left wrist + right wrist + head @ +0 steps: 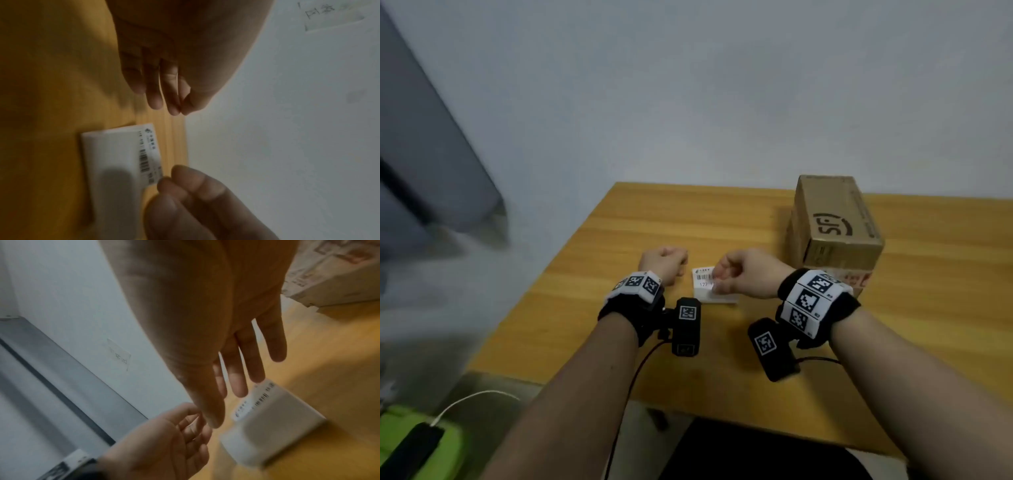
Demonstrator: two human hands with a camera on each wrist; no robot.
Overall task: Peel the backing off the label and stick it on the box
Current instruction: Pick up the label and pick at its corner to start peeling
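The label (705, 282) is laid flat on the table (619, 240), left of the box (835, 226). Its right edge is touched by the relaxed, extended fingers (238, 381) of the right hand (746, 272). The left hand (664, 262) is held just left of the label, its fingers (156, 97) loosely curled, nothing grasped.

White barcoded label (705, 279), brown box (832, 222), yellow wood-grain table (654, 219).
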